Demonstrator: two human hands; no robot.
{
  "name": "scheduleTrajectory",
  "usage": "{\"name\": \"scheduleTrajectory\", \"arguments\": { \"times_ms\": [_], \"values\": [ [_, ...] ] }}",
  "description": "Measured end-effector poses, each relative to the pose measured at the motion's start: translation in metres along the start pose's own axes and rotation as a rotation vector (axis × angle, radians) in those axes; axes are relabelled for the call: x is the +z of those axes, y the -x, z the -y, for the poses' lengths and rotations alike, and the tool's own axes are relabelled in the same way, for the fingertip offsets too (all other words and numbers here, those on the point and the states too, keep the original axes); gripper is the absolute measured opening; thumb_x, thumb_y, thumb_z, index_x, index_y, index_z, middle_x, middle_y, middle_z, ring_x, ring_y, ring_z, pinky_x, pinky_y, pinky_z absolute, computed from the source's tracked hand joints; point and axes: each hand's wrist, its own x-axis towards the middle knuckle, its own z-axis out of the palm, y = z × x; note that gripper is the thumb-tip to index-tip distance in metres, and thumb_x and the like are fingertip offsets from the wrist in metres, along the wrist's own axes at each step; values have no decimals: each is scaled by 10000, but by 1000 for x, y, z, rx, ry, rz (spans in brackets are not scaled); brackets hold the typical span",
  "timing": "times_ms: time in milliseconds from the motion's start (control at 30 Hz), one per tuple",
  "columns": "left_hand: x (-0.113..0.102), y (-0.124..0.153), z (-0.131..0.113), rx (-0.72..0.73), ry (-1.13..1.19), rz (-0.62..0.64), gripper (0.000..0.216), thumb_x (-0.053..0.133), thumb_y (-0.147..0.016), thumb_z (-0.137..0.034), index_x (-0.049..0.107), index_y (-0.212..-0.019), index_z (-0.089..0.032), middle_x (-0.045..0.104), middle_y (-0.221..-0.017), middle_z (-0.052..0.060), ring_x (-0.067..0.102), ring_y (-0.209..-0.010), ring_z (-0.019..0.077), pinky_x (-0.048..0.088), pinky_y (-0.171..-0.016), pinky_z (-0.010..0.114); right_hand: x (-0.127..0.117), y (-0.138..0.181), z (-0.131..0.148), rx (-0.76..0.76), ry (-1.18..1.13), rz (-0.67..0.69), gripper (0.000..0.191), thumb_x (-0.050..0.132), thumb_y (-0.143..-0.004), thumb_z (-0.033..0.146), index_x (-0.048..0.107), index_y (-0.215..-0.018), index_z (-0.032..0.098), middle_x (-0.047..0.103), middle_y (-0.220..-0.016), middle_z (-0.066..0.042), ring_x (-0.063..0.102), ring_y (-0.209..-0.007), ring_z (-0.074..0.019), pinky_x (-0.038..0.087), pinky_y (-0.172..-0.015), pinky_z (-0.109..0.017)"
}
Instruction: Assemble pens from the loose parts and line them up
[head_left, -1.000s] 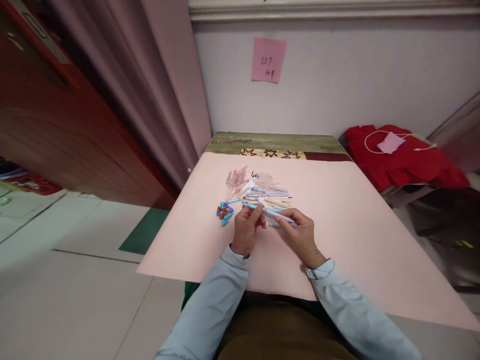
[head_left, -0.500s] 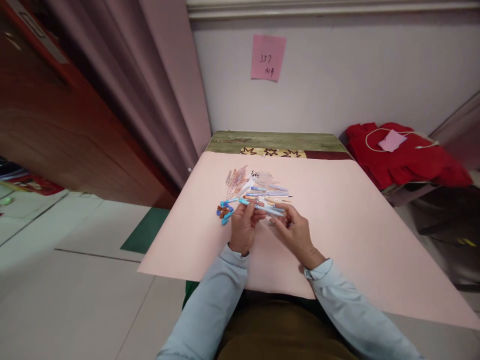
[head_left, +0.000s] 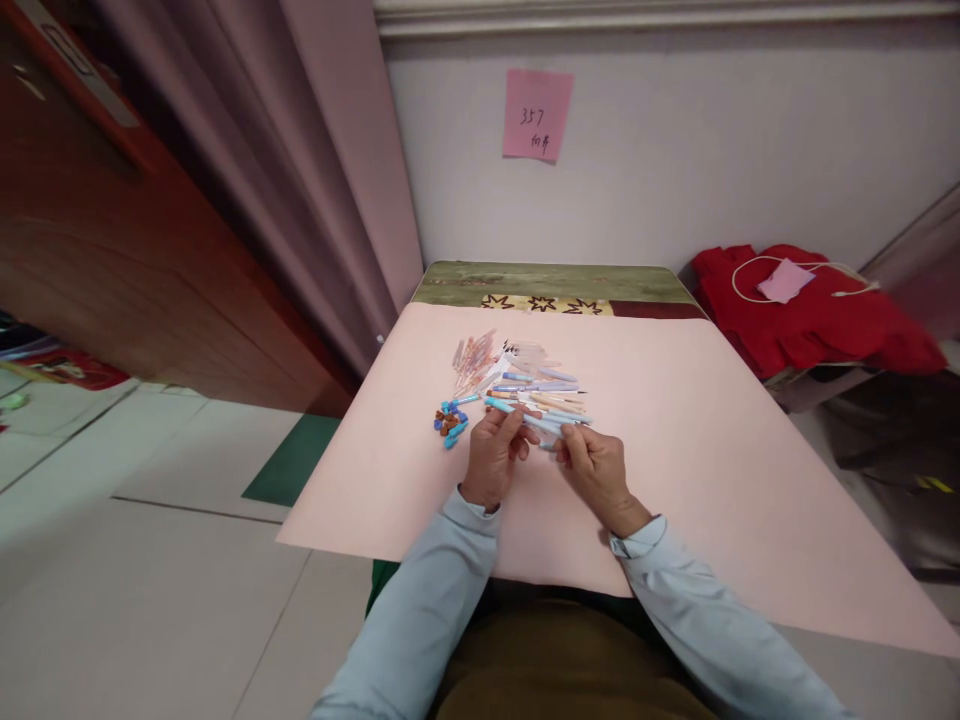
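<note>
A light blue pen (head_left: 541,424) is held slantwise above the pink sheet, its left end higher than its right. My left hand (head_left: 493,462) pinches it near the left part with thumb and fingers. The fingers of my right hand (head_left: 598,467) are closed at the pen's right end; my fingertips partly hide that end. Just beyond my hands lie several blue, orange and cream pen parts (head_left: 551,388). To the left of my left hand is a small heap of blue and brown caps or clips (head_left: 450,424), too small to tell which.
Thin clear and orange-brown pieces (head_left: 474,362) lie at the back of the pink sheet (head_left: 697,480) on the table (head_left: 637,282). A red cloth (head_left: 817,325) with a white cable stands to the right. A brown wooden door (head_left: 180,290) and curtain (head_left: 315,150) border the left.
My right hand has closed its fingers more tightly at the pen's right end. Both hands and the pen have shifted slightly to the right.
</note>
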Motion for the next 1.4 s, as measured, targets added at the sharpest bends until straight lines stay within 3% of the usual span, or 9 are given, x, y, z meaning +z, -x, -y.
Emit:
{"name": "scheduleTrajectory", "arguments": {
  "times_ms": [67,167,233,400,633,800,933,1233,1400],
  "values": [
    [0,0,0,7,-9,-30,365,785,-733,-435,685,-868,-111,743,-888,90,570,-512,52,347,-410,171,1,0,-1,-1,10,3,466,463,-985,439,635,-621,204,596,-529,11,564,-511,-115,452,-587,-230],
    [-1,-2,2,29,26,-108,362,801,-714,-434,684,-852,-120,735,-821,60,592,-531,60,428,-469,174,3,-1,1,-29,16,-16,252,599,-906,446,687,-932,211,628,-634,20,564,-549,-126,469,-590,-241],
    [-3,-3,2,37,46,-139,367,814,-698,-430,687,-848,-119,725,-788,48,614,-555,73,476,-512,184,4,-1,4,-66,17,-46,313,688,-836,424,638,-1064,216,639,-725,17,557,-585,-127,478,-599,-244],
    [-2,-2,1,34,31,-117,365,811,-701,-425,684,-858,-121,716,-771,45,610,-540,75,443,-468,173,4,0,9,-115,48,-84,173,648,-868,394,628,-869,221,634,-705,6,537,-609,-131,456,-595,-243],
    [1,0,1,32,-25,-80,361,791,-729,-439,681,-840,-113,732,-822,72,591,-518,68,415,-443,183,0,2,7,-92,95,6,394,494,-975,414,645,-675,208,618,-590,4,552,-554,-117,421,-582,-233],
    [-2,-2,4,58,-36,-107,351,784,-732,-440,686,-847,-123,715,-737,46,577,-500,70,421,-452,187,4,0,8,-105,127,-58,294,690,-848,479,707,-989,221,682,-725,-2,571,-593,-135,462,-611,-250],
    [-4,-1,4,48,-115,-60,362,767,-748,-465,680,-833,-125,690,-638,34,547,-438,79,404,-437,205,4,1,10,-140,117,-79,247,658,-882,452,707,-829,216,695,-721,-14,566,-592,-129,452,-590,-247],
    [-6,1,3,80,-214,-2,320,714,-811,-447,684,-805,-128,676,-592,34,491,-393,66,350,-402,197,3,1,0,-121,165,54,318,501,-964,383,703,-789,211,684,-647,-7,570,-541,-121,406,-558,-228],
    [-2,1,5,119,-182,-106,313,774,-744,-432,634,-764,-153,616,-506,-18,474,-376,66,329,-388,183,7,1,4,-113,168,0,225,645,-884,417,704,-997,231,732,-798,-9,592,-583,-130,452,-599,-235]
  ]
}}
